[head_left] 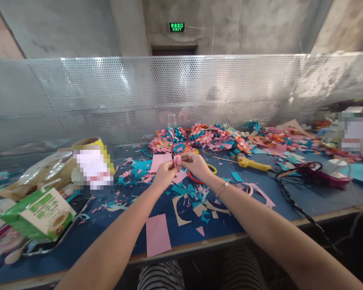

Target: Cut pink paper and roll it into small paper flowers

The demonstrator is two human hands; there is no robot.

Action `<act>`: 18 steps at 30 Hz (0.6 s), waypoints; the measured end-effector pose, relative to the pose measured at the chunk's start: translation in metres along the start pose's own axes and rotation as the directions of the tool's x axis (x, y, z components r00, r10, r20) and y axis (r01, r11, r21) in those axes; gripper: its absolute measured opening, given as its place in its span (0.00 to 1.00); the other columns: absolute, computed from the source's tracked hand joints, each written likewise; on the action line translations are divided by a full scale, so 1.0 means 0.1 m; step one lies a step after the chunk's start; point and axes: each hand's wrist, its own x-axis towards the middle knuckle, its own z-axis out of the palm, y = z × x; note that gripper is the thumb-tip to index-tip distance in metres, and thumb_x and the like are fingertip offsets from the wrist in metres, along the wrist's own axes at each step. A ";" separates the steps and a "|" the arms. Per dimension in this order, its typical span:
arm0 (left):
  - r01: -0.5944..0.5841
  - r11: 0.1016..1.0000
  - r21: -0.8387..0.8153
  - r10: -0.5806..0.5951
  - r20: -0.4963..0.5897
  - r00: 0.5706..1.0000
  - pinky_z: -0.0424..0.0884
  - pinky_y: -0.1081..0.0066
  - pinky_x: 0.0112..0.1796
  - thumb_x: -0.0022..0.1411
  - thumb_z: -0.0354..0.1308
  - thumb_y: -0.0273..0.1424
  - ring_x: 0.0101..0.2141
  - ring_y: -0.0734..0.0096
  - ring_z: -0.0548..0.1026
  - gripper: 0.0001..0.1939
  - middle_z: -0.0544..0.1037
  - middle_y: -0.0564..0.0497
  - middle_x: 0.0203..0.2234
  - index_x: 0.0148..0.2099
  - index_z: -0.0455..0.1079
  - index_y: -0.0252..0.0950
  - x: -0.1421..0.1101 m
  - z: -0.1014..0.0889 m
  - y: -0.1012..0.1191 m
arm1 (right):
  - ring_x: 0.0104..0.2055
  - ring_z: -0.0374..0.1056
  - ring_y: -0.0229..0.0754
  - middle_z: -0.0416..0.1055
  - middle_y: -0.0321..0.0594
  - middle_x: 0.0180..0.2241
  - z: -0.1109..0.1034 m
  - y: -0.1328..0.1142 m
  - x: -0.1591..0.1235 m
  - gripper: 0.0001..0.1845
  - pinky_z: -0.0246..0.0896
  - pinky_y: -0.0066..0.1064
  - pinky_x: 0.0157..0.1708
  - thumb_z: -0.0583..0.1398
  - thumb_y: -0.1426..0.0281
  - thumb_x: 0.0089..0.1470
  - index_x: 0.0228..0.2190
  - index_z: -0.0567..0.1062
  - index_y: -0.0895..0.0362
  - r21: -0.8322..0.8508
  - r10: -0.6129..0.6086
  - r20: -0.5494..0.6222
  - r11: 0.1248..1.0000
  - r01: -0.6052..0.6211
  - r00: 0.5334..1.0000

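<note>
Both hands meet above the middle of the blue table [260, 209]. My left hand [164, 172] and my right hand [195, 163] pinch a small rolled piece of pink paper [177, 160] between their fingertips. A thin bracelet sits on my right wrist. Under the hands lie pink, blue and beige paper scraps and a red-orange ring [196, 179]. A flat pink paper sheet [157, 234] lies near the front edge.
A heap of finished multicoloured paper flowers [205, 137] lies at the back by a perforated metal screen [139, 96]. A yellow-handled tool [252, 163], a dark glue gun [320, 173] with its black cord, a tape roll [89, 143], a green box [39, 213] and bags surround the work spot.
</note>
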 end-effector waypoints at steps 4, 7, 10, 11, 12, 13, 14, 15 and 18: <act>0.162 0.944 -0.287 -0.171 -0.004 0.985 0.67 0.75 0.26 0.44 0.55 0.27 0.26 0.72 0.72 0.06 0.74 0.50 0.22 0.28 0.69 0.32 0.03 0.01 -0.01 | 0.27 0.66 0.36 0.70 0.37 0.25 -0.04 0.01 0.02 0.09 0.62 0.28 0.28 0.58 0.69 0.39 0.28 0.70 0.59 -0.080 -0.016 -0.003 0.997 0.015 1.000; 0.237 0.865 -0.442 -0.256 0.017 0.967 0.68 0.75 0.27 0.42 0.52 0.22 0.25 0.73 0.73 0.08 0.74 0.49 0.22 0.28 0.69 0.32 0.06 0.02 -0.03 | 0.26 0.66 0.36 0.70 0.36 0.24 -0.05 0.03 0.03 0.08 0.61 0.28 0.28 0.56 0.72 0.40 0.28 0.71 0.59 -0.143 -0.039 -0.009 0.989 0.037 0.999; 0.286 0.777 -0.560 -0.324 0.034 0.945 0.69 0.73 0.30 0.41 0.51 0.20 0.26 0.72 0.75 0.10 0.75 0.49 0.22 0.29 0.68 0.32 0.08 -0.01 -0.04 | 0.28 0.66 0.37 0.70 0.37 0.25 -0.06 0.05 0.02 0.10 0.62 0.29 0.30 0.55 0.74 0.41 0.30 0.72 0.59 -0.233 -0.081 -0.005 0.969 0.077 0.997; 0.303 0.746 -0.593 -0.341 0.049 0.939 0.70 0.71 0.32 0.42 0.51 0.21 0.27 0.70 0.75 0.10 0.75 0.48 0.22 0.31 0.68 0.32 0.08 -0.02 -0.05 | 0.29 0.66 0.37 0.71 0.37 0.26 -0.07 0.04 0.02 0.11 0.62 0.29 0.31 0.54 0.74 0.41 0.30 0.73 0.58 -0.267 -0.099 -0.010 0.959 0.092 0.995; 0.318 0.717 -0.620 -0.351 0.074 0.934 0.70 0.70 0.33 0.44 0.50 0.23 0.28 0.69 0.76 0.10 0.76 0.47 0.23 0.32 0.68 0.32 0.09 -0.03 -0.05 | 0.30 0.67 0.38 0.71 0.38 0.27 -0.07 0.03 0.02 0.12 0.62 0.29 0.32 0.54 0.75 0.41 0.30 0.73 0.58 -0.301 -0.121 -0.018 0.947 0.110 0.993; 0.331 0.694 -0.639 -0.351 0.101 0.931 0.70 0.68 0.35 0.46 0.49 0.25 0.29 0.68 0.76 0.11 0.77 0.46 0.24 0.33 0.69 0.32 0.09 -0.05 -0.04 | 0.31 0.67 0.38 0.71 0.38 0.28 -0.07 0.02 0.01 0.12 0.62 0.30 0.33 0.54 0.76 0.41 0.30 0.73 0.58 -0.332 -0.148 -0.023 0.934 0.133 0.989; 0.342 0.681 -0.648 -0.343 0.130 0.930 0.70 0.67 0.36 0.48 0.49 0.28 0.30 0.67 0.76 0.11 0.77 0.44 0.26 0.34 0.69 0.32 0.09 -0.06 -0.04 | 0.32 0.67 0.38 0.71 0.39 0.29 -0.07 0.00 0.00 0.12 0.61 0.30 0.33 0.53 0.76 0.41 0.29 0.74 0.58 -0.357 -0.180 -0.020 0.920 0.161 0.984; 0.347 0.678 -0.649 -0.332 0.151 0.931 0.70 0.66 0.37 0.51 0.49 0.31 0.32 0.66 0.76 0.12 0.77 0.43 0.28 0.35 0.69 0.32 0.09 -0.07 -0.03 | 0.33 0.66 0.38 0.71 0.40 0.30 -0.07 -0.02 0.00 0.12 0.61 0.30 0.34 0.53 0.77 0.41 0.28 0.74 0.58 -0.377 -0.214 -0.008 0.905 0.195 0.977; 0.312 0.711 -0.631 -0.301 0.129 0.945 0.70 0.67 0.39 0.51 0.54 0.35 0.33 0.67 0.76 0.12 0.78 0.44 0.30 0.35 0.70 0.33 0.06 -0.07 -0.01 | 0.34 0.66 0.39 0.71 0.41 0.30 -0.06 -0.08 -0.03 0.13 0.60 0.31 0.36 0.52 0.80 0.40 0.26 0.74 0.58 -0.403 -0.320 0.050 0.860 0.312 0.946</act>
